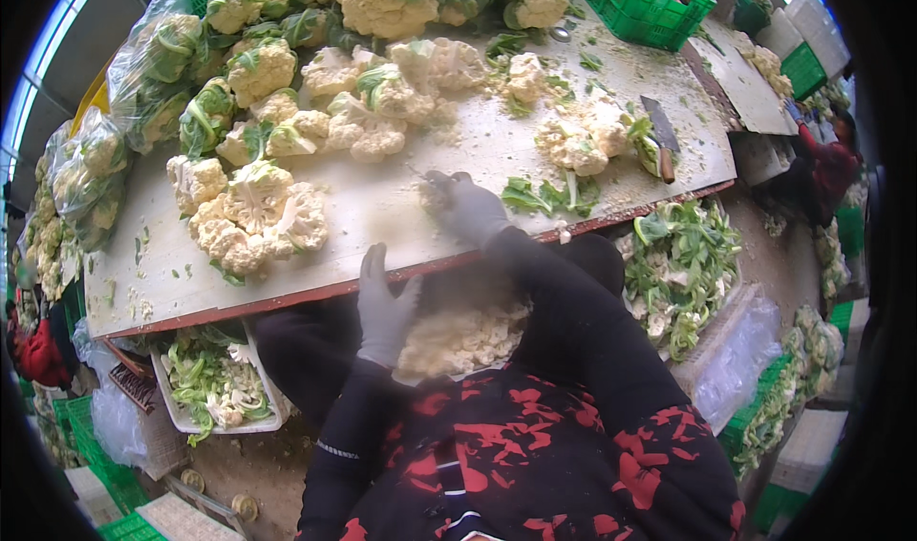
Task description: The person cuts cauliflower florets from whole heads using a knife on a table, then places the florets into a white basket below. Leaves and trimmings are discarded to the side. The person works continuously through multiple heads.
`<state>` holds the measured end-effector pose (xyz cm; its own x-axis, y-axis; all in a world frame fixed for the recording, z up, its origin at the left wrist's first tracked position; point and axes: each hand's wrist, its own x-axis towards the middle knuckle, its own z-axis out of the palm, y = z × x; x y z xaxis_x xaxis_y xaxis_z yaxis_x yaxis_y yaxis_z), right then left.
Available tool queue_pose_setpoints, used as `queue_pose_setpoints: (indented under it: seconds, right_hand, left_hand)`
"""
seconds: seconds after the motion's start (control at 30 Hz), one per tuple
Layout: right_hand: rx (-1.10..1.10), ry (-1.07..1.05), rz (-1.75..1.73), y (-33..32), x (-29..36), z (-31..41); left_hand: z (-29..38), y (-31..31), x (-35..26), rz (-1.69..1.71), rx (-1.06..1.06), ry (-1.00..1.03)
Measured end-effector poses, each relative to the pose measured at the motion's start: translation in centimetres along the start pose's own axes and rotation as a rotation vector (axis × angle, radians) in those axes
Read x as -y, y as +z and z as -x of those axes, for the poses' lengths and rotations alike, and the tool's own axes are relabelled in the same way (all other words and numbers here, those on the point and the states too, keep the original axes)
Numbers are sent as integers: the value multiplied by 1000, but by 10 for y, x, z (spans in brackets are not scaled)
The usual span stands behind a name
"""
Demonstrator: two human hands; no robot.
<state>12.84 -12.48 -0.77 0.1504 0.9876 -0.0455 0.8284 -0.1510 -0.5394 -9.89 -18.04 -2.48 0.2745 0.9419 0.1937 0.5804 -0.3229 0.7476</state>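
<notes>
My left hand (pixel 387 304), in a pale grey glove, is at the table's front edge with its fingers apart and nothing in it. My right hand (pixel 464 208), gloved too, is over the white tabletop (pixel 351 215) with bent fingers; a blurred pale piece, perhaps cauliflower, is at its fingertips, and whether it is gripped is unclear. Cut cauliflower pieces (pixel 258 215) lie to the left of my hands, others (pixel 584 136) to the right. A cleaver (pixel 660 129) with a wooden handle lies beside the latter. Below the edge, a container of cauliflower florets (pixel 462 340) is between my legs.
Whole cauliflowers (pixel 261 68) are piled at the back left, some in plastic bags (pixel 93 176). A green crate (pixel 648 4) stands at the back right. Bins of leaves and trimmings (pixel 680 269) (pixel 215 383) flank my legs. People in red work at the far right (pixel 834 161) and far left (pixel 44 347).
</notes>
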Motion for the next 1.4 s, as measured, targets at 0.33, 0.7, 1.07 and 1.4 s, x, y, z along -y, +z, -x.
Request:
queue_pose_setpoints:
  seconds: [0.33, 0.7, 1.07, 1.4]
  right_hand:
    - [217, 367, -1195, -12, -29, 45]
    - [741, 360, -1644, -79, -3, 88]
    - [419, 124, -1242, -69, 26, 107]
    - [495, 145, -1123, -78, 38, 113]
  left_hand:
    - [-55, 37, -49, 406, 208, -142]
    - [-61, -11, -89, 860, 414, -226]
    - [-33, -36, -101, -5, 13, 291]
    - [-33, -37, -56, 202, 129, 206]
